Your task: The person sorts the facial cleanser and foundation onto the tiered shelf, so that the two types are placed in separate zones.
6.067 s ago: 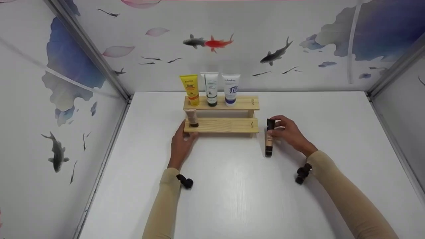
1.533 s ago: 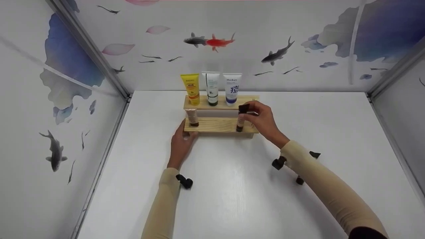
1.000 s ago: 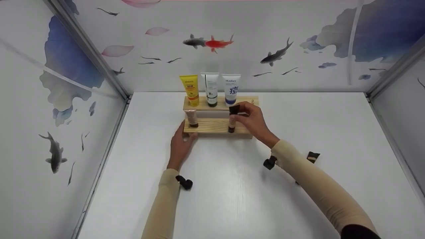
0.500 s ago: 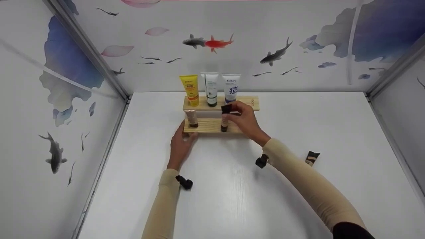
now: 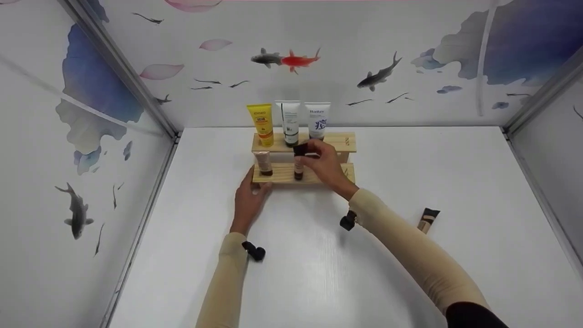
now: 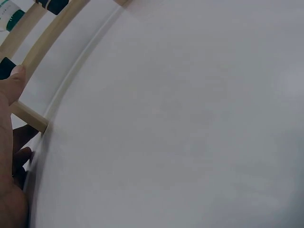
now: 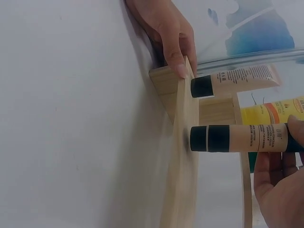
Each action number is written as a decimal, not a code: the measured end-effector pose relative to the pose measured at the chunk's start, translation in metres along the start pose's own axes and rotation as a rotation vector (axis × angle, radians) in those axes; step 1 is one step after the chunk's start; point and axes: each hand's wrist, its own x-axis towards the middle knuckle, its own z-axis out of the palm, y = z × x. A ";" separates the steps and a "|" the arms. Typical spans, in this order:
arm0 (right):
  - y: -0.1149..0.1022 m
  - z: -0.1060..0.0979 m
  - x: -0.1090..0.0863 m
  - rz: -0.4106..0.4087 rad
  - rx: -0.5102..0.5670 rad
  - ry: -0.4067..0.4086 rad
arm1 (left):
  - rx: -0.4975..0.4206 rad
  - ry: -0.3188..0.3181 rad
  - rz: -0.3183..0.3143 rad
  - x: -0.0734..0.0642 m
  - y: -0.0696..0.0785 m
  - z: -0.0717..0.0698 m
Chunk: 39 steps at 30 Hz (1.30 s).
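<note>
In the head view my left hand (image 5: 248,202) grips the left end of a two-tier wooden rack (image 5: 283,175), thumb at the front edge of its lower shelf. My right hand (image 5: 327,167) pinches a slim beige cosmetic tube (image 5: 299,168) by its black top end. It stands upright at the lower shelf, cap down; in the right wrist view the black cap (image 7: 199,138) is right at the wood. A smaller pinkish-beige tube (image 5: 264,163) stands to its left. On the upper shelf are a yellow tube (image 5: 261,124), a white-and-green tube (image 5: 289,120) and a white-and-blue tube (image 5: 317,119).
Another beige tube with a black end (image 5: 428,218) lies on the white table (image 5: 300,273) at the right, partly hidden by my right sleeve. Behind the rack rises a white wall (image 5: 337,27) with painted fish.
My right hand has brought the slim tube from right of the rack to the lower shelf, then leftward along it toward the smaller tube. My left hand has stayed at the rack's left end.
</note>
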 end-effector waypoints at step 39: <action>0.011 0.026 0.006 -0.017 -0.004 0.002 | -0.043 -0.011 -0.018 -0.001 0.002 0.000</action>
